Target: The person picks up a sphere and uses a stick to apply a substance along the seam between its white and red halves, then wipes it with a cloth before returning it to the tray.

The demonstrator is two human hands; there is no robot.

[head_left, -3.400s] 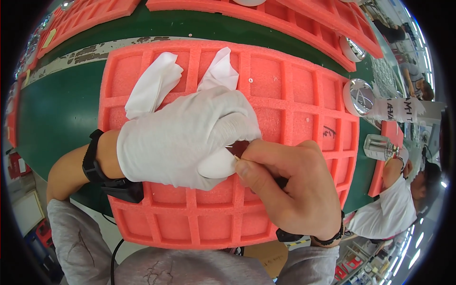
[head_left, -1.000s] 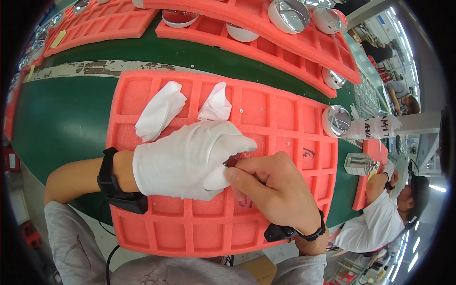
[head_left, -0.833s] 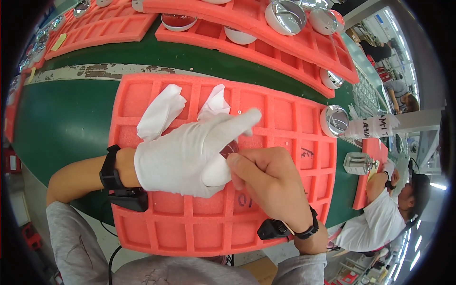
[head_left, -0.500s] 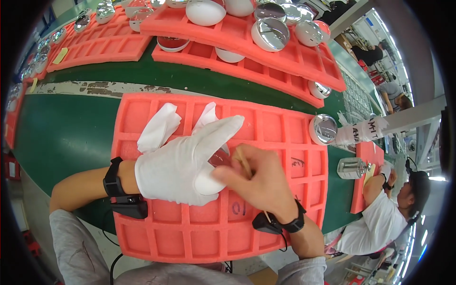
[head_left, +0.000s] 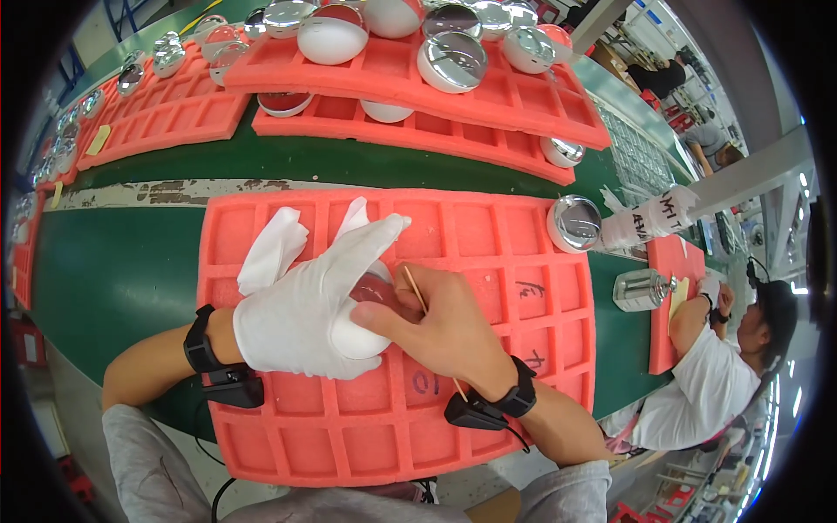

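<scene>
A green work surface [head_left: 113, 261] spreads under your arms, and on it, straight in front of you, lies a large orange foam tray [head_left: 488, 253] divided into square pockets; everything else is placed from that tray. Beyond its far edge, two more orange trays [head_left: 453, 131] carry a row of shiny domed pieces [head_left: 453, 61]. Past the tray's right edge a co-worker in a white shirt [head_left: 697, 401] leans over a smaller orange tray [head_left: 676, 305]. At the tray's top right corner a mirrored dome [head_left: 575, 223] sits in a pocket. Over the tray's middle your left hand [head_left: 305, 305], in a white glove, is cupped around a small rounded piece with a red face [head_left: 370, 292], the index finger stretched out straight toward the far edge. Your bare right hand [head_left: 436, 327], just to the right of it and touching the piece, pinches a thin wooden stick [head_left: 416, 292] between thumb and fingers. Two white cloth strips [head_left: 275, 248] poke out from behind the glove toward the tray's upper left. Black bands [head_left: 205, 344] circle both wrists.
</scene>
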